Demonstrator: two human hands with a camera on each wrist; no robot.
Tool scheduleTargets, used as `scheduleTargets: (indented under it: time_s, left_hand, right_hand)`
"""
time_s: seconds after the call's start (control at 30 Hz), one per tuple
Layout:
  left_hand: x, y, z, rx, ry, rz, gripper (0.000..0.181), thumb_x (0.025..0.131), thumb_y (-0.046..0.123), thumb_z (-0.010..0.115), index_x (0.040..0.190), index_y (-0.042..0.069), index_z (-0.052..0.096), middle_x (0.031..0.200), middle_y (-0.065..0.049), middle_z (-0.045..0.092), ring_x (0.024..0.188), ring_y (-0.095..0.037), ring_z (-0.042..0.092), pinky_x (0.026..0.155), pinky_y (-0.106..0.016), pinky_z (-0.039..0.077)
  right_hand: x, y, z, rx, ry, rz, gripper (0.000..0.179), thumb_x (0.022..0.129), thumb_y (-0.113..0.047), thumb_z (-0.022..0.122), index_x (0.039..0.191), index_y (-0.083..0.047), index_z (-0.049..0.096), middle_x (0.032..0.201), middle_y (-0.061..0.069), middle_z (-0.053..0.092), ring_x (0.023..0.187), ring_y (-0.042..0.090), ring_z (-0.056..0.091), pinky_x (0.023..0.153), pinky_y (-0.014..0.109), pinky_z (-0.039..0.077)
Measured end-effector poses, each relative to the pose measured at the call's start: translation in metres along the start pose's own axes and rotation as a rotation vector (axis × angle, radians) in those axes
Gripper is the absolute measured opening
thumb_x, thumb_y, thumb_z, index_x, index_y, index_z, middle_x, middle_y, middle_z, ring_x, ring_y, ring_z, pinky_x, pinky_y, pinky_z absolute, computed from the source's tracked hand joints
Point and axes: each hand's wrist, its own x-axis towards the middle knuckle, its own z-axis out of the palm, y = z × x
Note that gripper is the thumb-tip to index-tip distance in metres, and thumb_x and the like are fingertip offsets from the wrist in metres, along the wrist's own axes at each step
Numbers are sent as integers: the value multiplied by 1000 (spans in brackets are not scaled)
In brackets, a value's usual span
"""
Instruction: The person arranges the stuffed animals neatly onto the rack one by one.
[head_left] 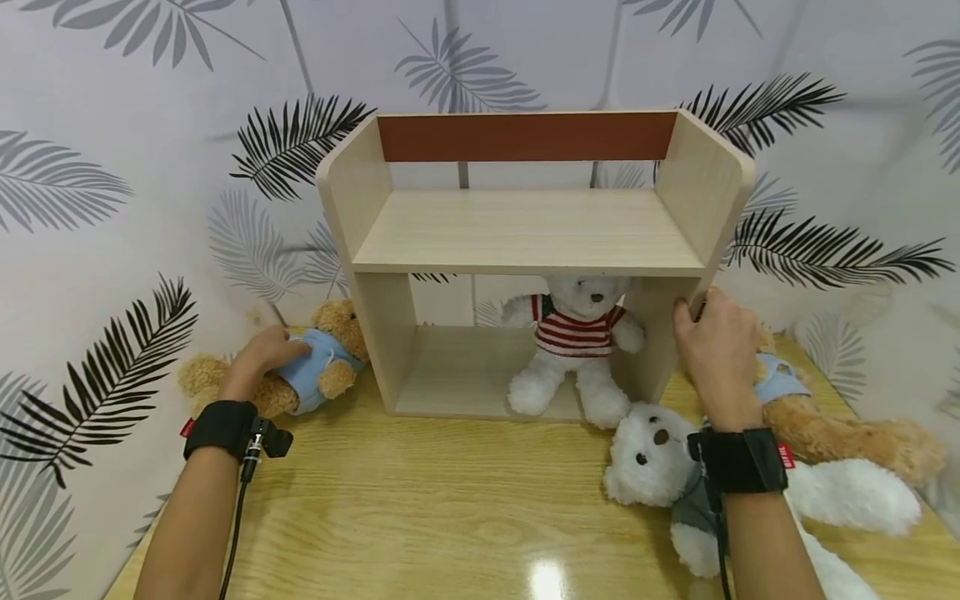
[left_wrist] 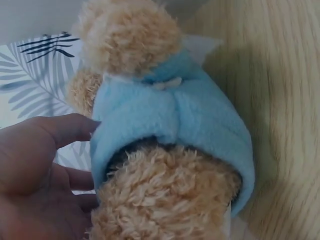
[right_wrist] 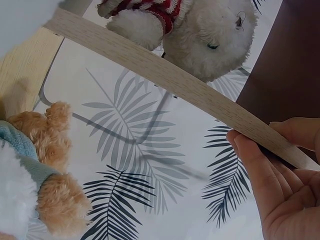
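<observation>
My left hand [head_left: 264, 354] is at a curly brown teddy bear [head_left: 315, 371] in a light blue hoodie, lying beside the shelf's left side. In the left wrist view, extended fingers [left_wrist: 67, 127] touch the bear's far side, and other fingertips are partly hidden behind it. With my right hand [head_left: 716, 354] I pinch the right side panel [right_wrist: 175, 80] of a pale wooden two-tier shelf [head_left: 525, 229], thumb on the inside and fingers on the outside. A white teddy bear [head_left: 573, 333] in a red-and-white striped sweater sits in the lower compartment.
On the wooden table [head_left: 450, 508], a white bear [head_left: 656, 454] in dark green lies under my right forearm. Behind it lies another brown bear [head_left: 840, 421] in light blue. The leaf-patterned wall covering [head_left: 180, 167] stands behind the shelf. Cables run down from both wrist straps.
</observation>
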Motion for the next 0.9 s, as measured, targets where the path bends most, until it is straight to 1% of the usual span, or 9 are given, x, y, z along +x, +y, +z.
scheduleTargets:
  time_s: [0.07,0.13,0.2,0.3,0.5,0.57,0.63,0.77,0.9]
  left_hand:
    - [-1,-1,-2,13,-22,-2,71,101,30,51,139,-27,30,137,-48,34,121,-60,41,97,-62,42]
    - [-1,-2,-3,28,-45,-1,74,100,32,55,140,-26,31,140,-47,32,124,-60,39,98,-62,41]
    - [-1,-1,-4,38,-68,-6,78,99,36,58,140,-25,32,141,-46,32,124,-59,40,97,-61,43]
    - [-1,-2,-5,31,-96,-19,83,98,38,60,143,-24,28,144,-45,27,126,-59,37,98,-61,42]
    - [-1,-6,-5,64,-119,-36,99,95,50,60,148,-20,15,148,-46,18,134,-61,23,107,-65,28]
    - [-1,-8,-4,84,-141,-44,104,94,55,58,149,-21,12,149,-46,15,135,-61,20,109,-66,25]
    - [0,-11,-3,72,-171,-69,110,93,59,58,150,-19,7,151,-46,9,137,-61,14,110,-66,22]
    - [1,-18,1,60,-207,-102,116,90,64,57,149,-21,3,151,-46,3,138,-62,8,111,-66,19]
    - [4,-25,9,47,-221,-99,121,89,68,57,148,-22,2,151,-47,3,137,-62,9,110,-67,20]
  right_hand:
    - [0,-1,0,3,-4,5,31,99,-17,55,75,3,55,64,22,57,60,45,60,47,49,44]
    - [0,-1,0,1,-8,12,31,99,-18,55,76,3,55,65,23,58,60,45,61,48,50,44]
    - [0,-1,0,-3,-6,14,31,99,-18,55,76,3,55,64,23,57,59,45,60,48,50,44]
    - [1,-1,0,-10,-3,7,32,98,-17,55,74,3,54,63,22,57,58,44,59,47,49,43]
    - [3,-3,1,-3,5,-8,32,98,-17,56,71,1,52,61,20,55,56,43,57,46,47,40]
    - [2,-3,1,0,9,-6,32,98,-16,56,71,1,52,61,20,54,56,44,57,47,47,40]
    - [2,-3,1,0,11,-1,32,98,-16,56,72,2,53,62,21,55,58,45,57,48,49,40]
    - [1,-3,1,0,1,4,32,98,-17,55,75,4,55,65,24,58,60,46,58,49,50,42]
    - [0,-2,0,-2,3,11,32,98,-17,55,74,4,54,65,24,57,61,46,58,50,50,41]
